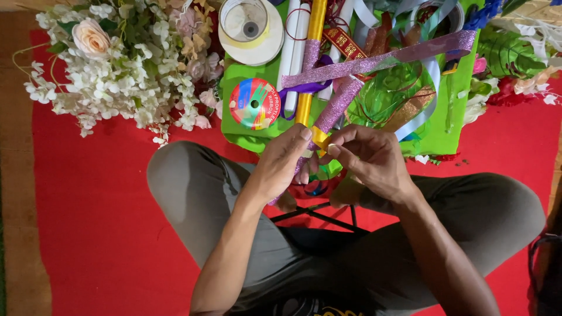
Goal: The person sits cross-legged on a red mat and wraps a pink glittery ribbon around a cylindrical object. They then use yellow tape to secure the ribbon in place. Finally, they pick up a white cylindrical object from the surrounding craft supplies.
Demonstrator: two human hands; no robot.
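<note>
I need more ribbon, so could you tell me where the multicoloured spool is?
In the head view, the multicoloured spool lies on the green sheet, left of the yellow roll, beside the white flowers.

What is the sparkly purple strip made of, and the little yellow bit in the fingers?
The purple strip looks like glitter-coated ribbon: grainy, sparkling surface. The yellow bit, pinched between left hand and right hand, seems smooth, shiny plastic ribbon, judging by its gloss.

Only real label here is the round multicoloured ribbon spool label, sitting on the green sheet. It's red, blue, green and yellow.
</note>
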